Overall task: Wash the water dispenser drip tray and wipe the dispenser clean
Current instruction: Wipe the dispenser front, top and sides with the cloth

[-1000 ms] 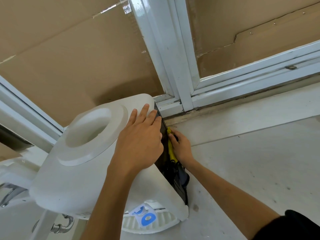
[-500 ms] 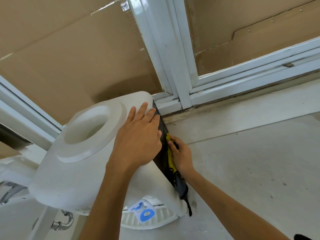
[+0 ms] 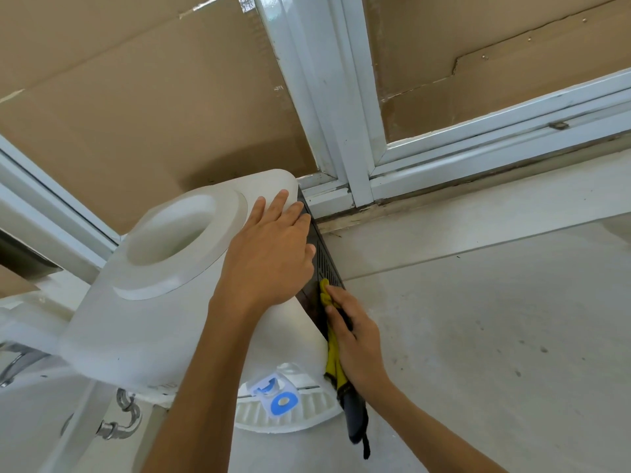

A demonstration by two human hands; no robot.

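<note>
No legible text, brand, number or printed label anywhere in view.

Closest thing to a sign: blue markings on the tap (image 3: 276, 394) at the front of the white water dispenser (image 3: 143, 322), above the ribbed drip tray (image 3: 304, 416). One is a solid blue ring with a pale centre; the other, just behind it, is a broken blue curved shape. Neither resolves into letters or digits. Likely a colour mark only; cannot tell more at this sharpness.

Cardboard panels (image 3: 136, 97) behind the window frame: plain brown, no print readable.
</note>
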